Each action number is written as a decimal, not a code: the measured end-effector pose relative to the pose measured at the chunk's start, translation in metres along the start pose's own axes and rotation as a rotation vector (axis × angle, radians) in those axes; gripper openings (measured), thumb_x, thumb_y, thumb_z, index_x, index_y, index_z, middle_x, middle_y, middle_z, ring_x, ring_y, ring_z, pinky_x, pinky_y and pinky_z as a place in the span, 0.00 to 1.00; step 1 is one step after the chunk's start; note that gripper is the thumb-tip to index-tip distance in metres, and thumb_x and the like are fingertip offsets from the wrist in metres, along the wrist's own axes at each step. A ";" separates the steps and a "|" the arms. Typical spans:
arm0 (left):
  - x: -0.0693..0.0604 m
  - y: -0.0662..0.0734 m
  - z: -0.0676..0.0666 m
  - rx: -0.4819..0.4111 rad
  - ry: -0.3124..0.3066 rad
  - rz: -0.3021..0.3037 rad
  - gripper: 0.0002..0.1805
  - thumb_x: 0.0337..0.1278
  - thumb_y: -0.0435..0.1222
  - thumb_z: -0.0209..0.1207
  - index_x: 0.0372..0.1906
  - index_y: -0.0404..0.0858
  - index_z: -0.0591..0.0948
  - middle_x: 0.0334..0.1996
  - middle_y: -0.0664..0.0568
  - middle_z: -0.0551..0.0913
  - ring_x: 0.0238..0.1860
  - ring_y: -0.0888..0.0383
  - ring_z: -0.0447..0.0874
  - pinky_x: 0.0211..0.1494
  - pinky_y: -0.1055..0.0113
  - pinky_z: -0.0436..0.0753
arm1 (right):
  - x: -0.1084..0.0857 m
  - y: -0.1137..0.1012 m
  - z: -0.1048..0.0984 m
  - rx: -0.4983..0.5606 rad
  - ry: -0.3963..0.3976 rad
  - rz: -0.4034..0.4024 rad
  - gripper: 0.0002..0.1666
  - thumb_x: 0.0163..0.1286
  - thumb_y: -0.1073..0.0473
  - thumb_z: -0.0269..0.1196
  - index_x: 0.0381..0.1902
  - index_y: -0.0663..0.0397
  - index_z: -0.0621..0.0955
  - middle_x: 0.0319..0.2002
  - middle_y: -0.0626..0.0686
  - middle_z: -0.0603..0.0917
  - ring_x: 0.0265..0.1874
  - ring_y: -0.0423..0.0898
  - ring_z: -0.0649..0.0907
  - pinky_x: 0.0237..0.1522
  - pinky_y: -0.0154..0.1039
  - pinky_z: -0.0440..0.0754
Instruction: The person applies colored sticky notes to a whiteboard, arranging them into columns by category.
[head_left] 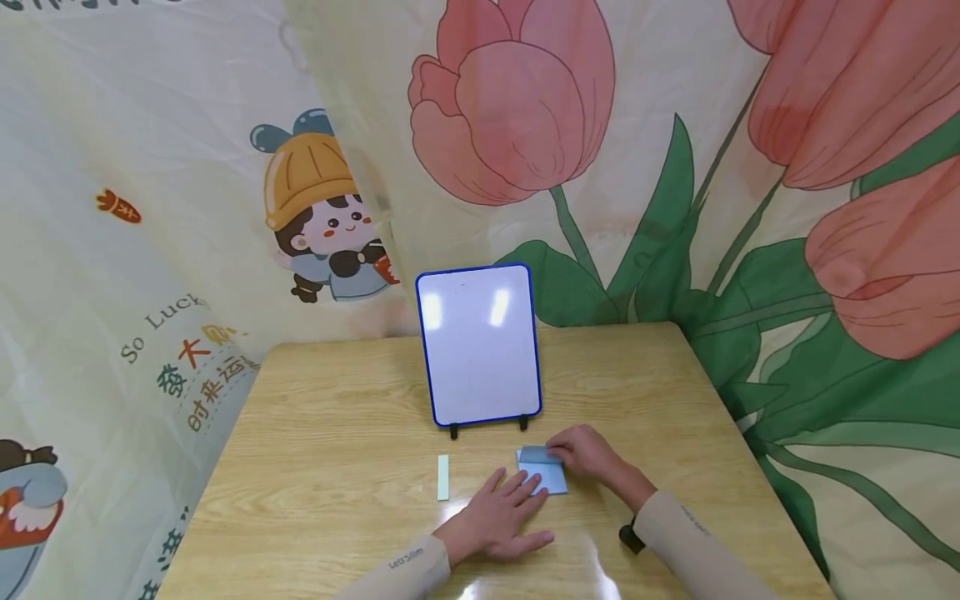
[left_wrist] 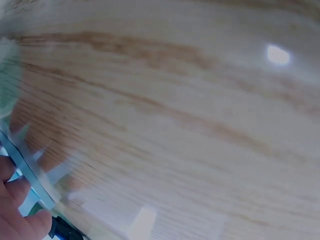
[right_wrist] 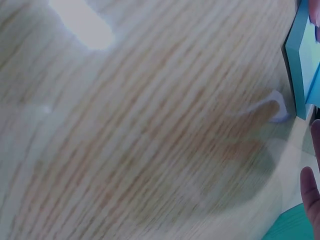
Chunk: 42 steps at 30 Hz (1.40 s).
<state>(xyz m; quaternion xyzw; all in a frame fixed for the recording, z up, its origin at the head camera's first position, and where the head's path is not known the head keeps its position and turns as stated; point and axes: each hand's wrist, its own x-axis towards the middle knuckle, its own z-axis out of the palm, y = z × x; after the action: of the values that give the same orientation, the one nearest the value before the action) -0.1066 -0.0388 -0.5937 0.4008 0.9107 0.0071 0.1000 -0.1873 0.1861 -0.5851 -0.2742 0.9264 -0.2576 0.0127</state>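
Observation:
A light blue sticky note pad lies on the table, and its thick edge shows at the right side of the right wrist view. My right hand pinches the top sheet near the pad's upper right, and that sheet is lifted and bent back, its underside darker. With fingers spread, my left hand rests at the pad's lower left, its fingertips on the pad. In the left wrist view, fingers lie against the pad's edge at the lower left.
A pale green paper strip lies left of the pad. Behind it stands a whiteboard with a blue frame on black feet. Printed cloth hangs behind the wooden table. A black wrist device sits by the right sleeve.

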 end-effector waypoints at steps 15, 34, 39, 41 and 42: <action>0.000 0.000 0.000 0.026 -0.009 -0.003 0.45 0.65 0.71 0.18 0.78 0.53 0.58 0.79 0.58 0.55 0.79 0.55 0.52 0.78 0.49 0.57 | 0.014 0.011 0.004 0.142 0.024 0.115 0.07 0.67 0.60 0.66 0.38 0.53 0.90 0.36 0.50 0.91 0.38 0.46 0.89 0.42 0.41 0.86; 0.000 0.000 -0.001 0.015 -0.051 -0.001 0.48 0.62 0.73 0.20 0.79 0.52 0.54 0.80 0.57 0.51 0.80 0.55 0.48 0.79 0.53 0.56 | 0.021 0.012 0.003 0.141 0.084 0.231 0.07 0.67 0.59 0.67 0.39 0.52 0.90 0.37 0.50 0.91 0.41 0.49 0.88 0.46 0.48 0.85; 0.000 0.000 0.002 0.011 -0.045 0.003 0.47 0.62 0.73 0.21 0.79 0.52 0.54 0.80 0.57 0.51 0.80 0.55 0.48 0.79 0.55 0.55 | 0.022 0.014 0.005 0.161 0.101 0.258 0.07 0.67 0.58 0.67 0.39 0.52 0.90 0.38 0.50 0.91 0.41 0.49 0.88 0.47 0.48 0.85; 0.000 0.000 0.002 0.018 -0.048 0.005 0.48 0.62 0.74 0.20 0.79 0.52 0.54 0.80 0.57 0.50 0.80 0.55 0.47 0.79 0.55 0.55 | 0.023 0.015 0.005 0.163 0.111 0.263 0.08 0.67 0.59 0.67 0.40 0.52 0.90 0.39 0.51 0.91 0.42 0.49 0.88 0.47 0.48 0.85; 0.000 0.000 0.003 0.023 -0.049 0.005 0.48 0.62 0.74 0.19 0.79 0.53 0.53 0.80 0.57 0.50 0.80 0.55 0.47 0.79 0.55 0.55 | 0.023 0.016 0.005 0.166 0.114 0.271 0.08 0.67 0.58 0.66 0.41 0.52 0.90 0.39 0.51 0.91 0.43 0.50 0.88 0.48 0.48 0.85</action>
<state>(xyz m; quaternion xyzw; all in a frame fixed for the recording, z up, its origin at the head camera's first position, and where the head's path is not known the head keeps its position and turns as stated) -0.1062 -0.0392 -0.5963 0.4040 0.9071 -0.0128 0.1178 -0.2140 0.1834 -0.5941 -0.1299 0.9297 -0.3442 0.0176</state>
